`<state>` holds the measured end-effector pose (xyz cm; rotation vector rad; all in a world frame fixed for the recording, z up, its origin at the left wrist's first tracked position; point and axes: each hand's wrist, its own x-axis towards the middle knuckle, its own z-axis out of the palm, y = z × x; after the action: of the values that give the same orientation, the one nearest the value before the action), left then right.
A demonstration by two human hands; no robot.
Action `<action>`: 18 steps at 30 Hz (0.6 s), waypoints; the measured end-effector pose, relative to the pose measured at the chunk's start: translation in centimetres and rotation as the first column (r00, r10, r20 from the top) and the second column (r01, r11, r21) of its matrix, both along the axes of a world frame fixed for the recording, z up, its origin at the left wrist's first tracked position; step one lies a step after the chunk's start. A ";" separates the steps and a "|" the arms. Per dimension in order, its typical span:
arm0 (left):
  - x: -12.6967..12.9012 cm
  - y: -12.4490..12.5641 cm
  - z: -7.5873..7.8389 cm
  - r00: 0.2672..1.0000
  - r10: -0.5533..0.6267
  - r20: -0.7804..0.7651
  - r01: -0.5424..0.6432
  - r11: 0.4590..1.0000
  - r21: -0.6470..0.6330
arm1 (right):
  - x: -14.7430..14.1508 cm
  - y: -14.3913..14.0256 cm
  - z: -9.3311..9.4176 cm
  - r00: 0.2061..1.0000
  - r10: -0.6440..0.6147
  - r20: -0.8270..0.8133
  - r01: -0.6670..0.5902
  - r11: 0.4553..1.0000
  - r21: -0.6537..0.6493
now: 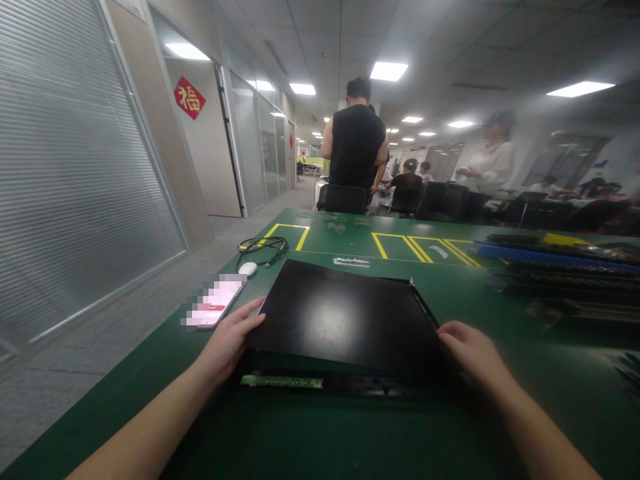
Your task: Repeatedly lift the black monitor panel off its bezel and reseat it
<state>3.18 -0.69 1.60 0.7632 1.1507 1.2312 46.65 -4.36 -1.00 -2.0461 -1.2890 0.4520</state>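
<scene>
Both forearms reach in from the bottom edge, angled inward across the green table (150,400). The left hand (231,339) lies palm down with its fingers stretched along the left near corner of a flat black panel (345,313), fingertips pressed to its edge and thumb hidden beneath; it grips that corner rather than closing into a fist. The panel sits between the two hands, its glossy top facing up and tilted slightly, near edge raised above a dark tray-like base (350,385) with a green strip along the front. The panel's long axis runs left to right across the table, its far edge pointing away toward the yellow floor-style markings (400,243) on the tabletop. The right hand (473,352) rests at the panel's right near corner, fingers curled onto the edge and touching it.

Left of the panel lie a phone (215,303), a white mouse (247,269) and a coiled black cable (263,247). At far right, stacked dark trays (560,267). Beyond the table, a person in a black sleeveless top (356,150) stands facing away.
</scene>
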 end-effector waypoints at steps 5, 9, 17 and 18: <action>0.1 0.0 0.1 0.999 0.038 0.003 -0.038 0.999 0.008 | 0.8 0.3 -0.6 1.000 -0.006 -0.016 0.006 1.000 -0.012; 0.1 0.0 0.3 0.998 0.058 -0.016 -0.058 0.998 0.010 | 1.5 0.5 -1.1 1.000 -0.010 -0.015 0.010 1.000 -0.019; -0.4 0.5 -0.7 0.979 0.110 -0.172 -0.098 0.992 0.077 | 1.3 0.4 -1.1 0.998 0.000 -0.063 0.001 1.000 0.009; -0.5 0.5 -0.8 0.978 0.100 -0.185 -0.087 0.993 0.080 | 1.3 0.4 -1.2 0.997 0.002 -0.074 -0.002 1.000 0.008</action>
<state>2.68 -0.18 0.82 0.9040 1.3151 1.3053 47.99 -3.92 -2.17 -2.0031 -1.2472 0.5176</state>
